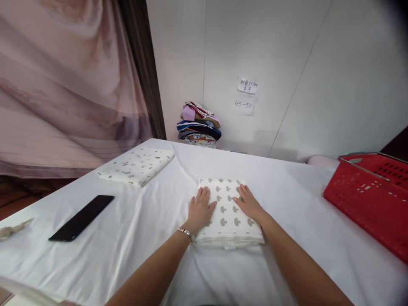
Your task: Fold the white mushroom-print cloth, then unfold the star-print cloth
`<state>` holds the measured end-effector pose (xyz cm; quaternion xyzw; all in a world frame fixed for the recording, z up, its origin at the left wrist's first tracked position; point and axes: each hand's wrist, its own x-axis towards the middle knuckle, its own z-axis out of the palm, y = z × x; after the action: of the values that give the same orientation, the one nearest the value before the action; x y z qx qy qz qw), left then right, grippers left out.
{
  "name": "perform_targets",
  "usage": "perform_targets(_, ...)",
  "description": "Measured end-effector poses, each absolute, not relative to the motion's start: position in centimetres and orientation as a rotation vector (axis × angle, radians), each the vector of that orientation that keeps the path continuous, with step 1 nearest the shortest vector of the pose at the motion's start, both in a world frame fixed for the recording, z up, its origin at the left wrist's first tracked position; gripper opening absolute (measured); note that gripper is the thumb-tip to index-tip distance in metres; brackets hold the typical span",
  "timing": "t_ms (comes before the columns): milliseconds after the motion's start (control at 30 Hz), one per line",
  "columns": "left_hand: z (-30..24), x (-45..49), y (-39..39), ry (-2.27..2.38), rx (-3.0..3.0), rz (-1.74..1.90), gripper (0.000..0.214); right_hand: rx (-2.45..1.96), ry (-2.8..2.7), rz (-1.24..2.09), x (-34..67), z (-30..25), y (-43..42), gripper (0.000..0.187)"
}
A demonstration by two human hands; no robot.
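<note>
A white cloth with grey-beige mushroom prints (225, 214) lies folded into a thick rectangle on the white-covered table (153, 246). My left hand (200, 209) rests flat along its left side, fingers stretched out, with a bracelet on the wrist. On the right side, my right hand (249, 203) lies flat on the same cloth with its fingers extended. Both palms touch the top layer, and neither hand grips it. Several folded edges show at the near side of the bundle.
Toward the back left lies another folded patterned cloth (138, 165). A black phone-like slab (83, 217) is nearer on the left. The red basket (366, 199) stands at right. Behind the table is a stack of folded fabrics (199, 125); a pink curtain (63, 85) hangs left.
</note>
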<state>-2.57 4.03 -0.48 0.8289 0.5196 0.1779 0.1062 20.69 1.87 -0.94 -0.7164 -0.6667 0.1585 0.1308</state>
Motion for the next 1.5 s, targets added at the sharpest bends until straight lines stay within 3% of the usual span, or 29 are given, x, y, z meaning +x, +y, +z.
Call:
perform_targets(467,-0.5,-1.1,9.2,1.589,2.366,0.559,0.053,-2.020,-1.924,0.493,21.0,-1.2,1.7,0.071)
perform_targets(1033,-0.7,-5.1,3.2,1.469,2.098,0.562,0.065,-1.632,-1.588,0.900,22.0,-2.2,-7.4,0.062)
perform_targets(1267,-0.4,-7.4,-1.6,1.456,1.836,0.659,0.066,-1.780,-1.622,0.712,20.7,-2.0,-9.7,0.055)
perform_targets(1500,0.3,-8.5,-4.2,1.472,1.645,0.834,0.062,-1.605,-2.096,0.072,19.0,-1.6,-10.4,0.048)
